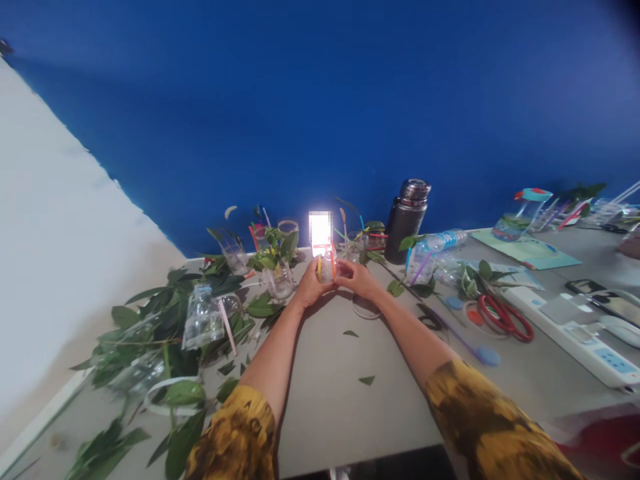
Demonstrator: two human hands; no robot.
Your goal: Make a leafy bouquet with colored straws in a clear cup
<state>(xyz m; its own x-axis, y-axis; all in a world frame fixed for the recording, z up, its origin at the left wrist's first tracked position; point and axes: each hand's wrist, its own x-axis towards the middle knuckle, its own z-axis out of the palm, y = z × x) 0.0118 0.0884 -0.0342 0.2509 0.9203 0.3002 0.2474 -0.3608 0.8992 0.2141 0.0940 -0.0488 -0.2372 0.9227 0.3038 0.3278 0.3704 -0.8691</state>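
Note:
Between my two hands, near the middle of the head view, stands a small clear plastic cup [327,269] with yellow and red straw pieces in it. My left hand [313,283] curls round its left side. From the right, my right hand [356,277] closes on it with the fingertips. Just behind the cup a very bright, pixelated white light [321,230] hides detail. To the left of my left hand is another clear cup [280,281] with green leaves and straws. Two small leaf scraps [367,381] lie on the table between my forearms.
Leafy branches and cut plastic bottles [202,317] crowd the left. At the back right are a dark thermos [407,223] and a plastic bottle [445,240]. Red-handled scissors [505,318] lie beside a white power strip [570,337]. A blue wall [350,100] closes off the back.

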